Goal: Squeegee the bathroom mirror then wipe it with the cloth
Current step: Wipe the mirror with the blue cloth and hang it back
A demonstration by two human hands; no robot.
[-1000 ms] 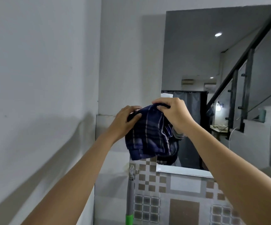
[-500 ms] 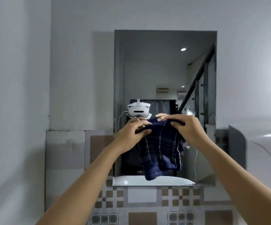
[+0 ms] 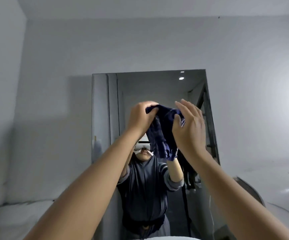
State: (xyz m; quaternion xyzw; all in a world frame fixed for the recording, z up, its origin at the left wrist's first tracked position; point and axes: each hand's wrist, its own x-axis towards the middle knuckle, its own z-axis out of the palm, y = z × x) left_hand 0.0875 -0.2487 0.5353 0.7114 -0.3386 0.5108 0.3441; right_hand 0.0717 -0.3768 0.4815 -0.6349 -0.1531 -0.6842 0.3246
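A tall rectangular mirror hangs on the grey wall straight ahead. In front of its middle I hold up a dark blue checked cloth, bunched and hanging down. My left hand grips the cloth's upper left corner with closed fingers. My right hand holds the upper right part with the thumb tucked into the fabric and the fingers stretched upward. The mirror reflects a person in a dark jacket with raised arms. No squeegee is in view.
Bare grey walls surround the mirror, with a corner at the left. A white curved surface juts in at the lower right. A pale ledge runs along the lower left.
Both hands have risen with the cloth from the mirror's lower part to its middle. The view has tilted upward, so the patterned tiles below have dropped out of sight. My right fingers have spread.
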